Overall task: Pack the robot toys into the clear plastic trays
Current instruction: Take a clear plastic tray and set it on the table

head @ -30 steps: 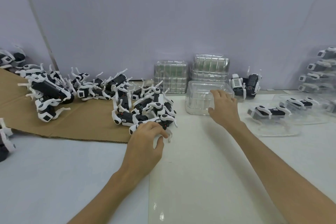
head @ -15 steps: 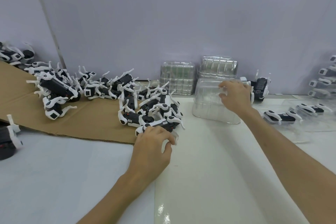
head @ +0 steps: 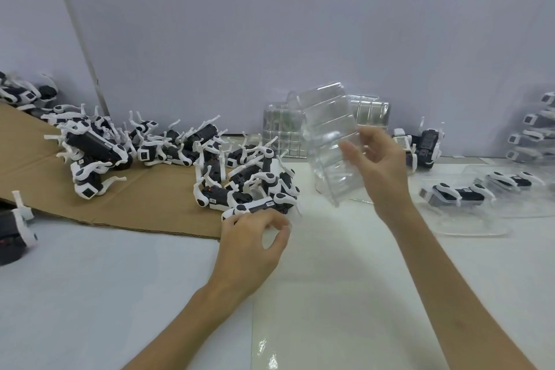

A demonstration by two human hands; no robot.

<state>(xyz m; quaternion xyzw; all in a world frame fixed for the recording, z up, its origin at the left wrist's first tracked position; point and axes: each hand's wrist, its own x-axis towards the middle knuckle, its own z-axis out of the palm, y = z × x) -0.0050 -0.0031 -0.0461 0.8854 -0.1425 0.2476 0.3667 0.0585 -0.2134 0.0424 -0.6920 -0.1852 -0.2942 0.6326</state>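
Plastic, clear and thin-walled, is what the right grip [head: 378, 159] has. Its thumb and fingers pinch one side of a clear plastic tray [head: 327, 141], which is held tilted in the air above the worktop [head: 330, 294]. The left grip [head: 252, 237] is curled, its fingertips over the near side of the nearest robot toy [head: 255, 207]. The thumb stands a little off the toy, so the hold looks light. That toy lies at the front of the pile of robot toys [head: 246, 171], where the cardboard sheet [head: 135, 198] meets the worktop.

The step in hand seems to be bringing tray and toy together. The tray probably wants setting flat, cavity up, on the bare white surface between the two arms. A gentle pinch should do, because walls this thin are likely to buckle under a squeeze.

The toy is best taken by its black body and not by the thin white legs (they look tangled with the neighbours' legs). It should be lifted straight up so nothing drags along. The packed trays [head: 459, 198] to the right show the lie to copy: body lengthwise, legs tucked along it. A stack of empty trays [head: 279, 132] waits by the wall.
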